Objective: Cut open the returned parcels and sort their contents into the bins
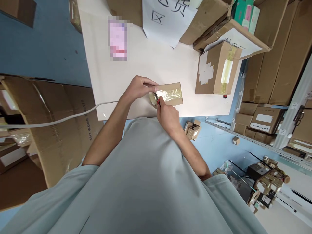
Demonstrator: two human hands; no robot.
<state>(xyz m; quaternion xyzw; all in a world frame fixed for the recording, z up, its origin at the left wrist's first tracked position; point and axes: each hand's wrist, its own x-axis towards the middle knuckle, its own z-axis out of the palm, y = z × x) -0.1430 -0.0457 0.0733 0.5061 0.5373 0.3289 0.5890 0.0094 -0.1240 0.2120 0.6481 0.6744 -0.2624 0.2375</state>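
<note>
A small cardboard box (170, 92) with shiny clear tape across its top lies near the front edge of the white table. My left hand (141, 87) grips its left end, thumb and fingers pressed against the upper edge. In my closed right hand (168, 115) is a box cutter (158, 101), of which only a bit of red and a dark, narrow metal part show. The metal part touches the taped left end of the box. My right fingers hide most of the cutter.
A taped carton (216, 70) with white labels stands at the table's right. Behind it is an open carton (258, 42) holding green and pink packs. A paper sign (168, 22) hangs at the back. A white cable (60, 121) runs in from the left, above a large carton (63, 139).
</note>
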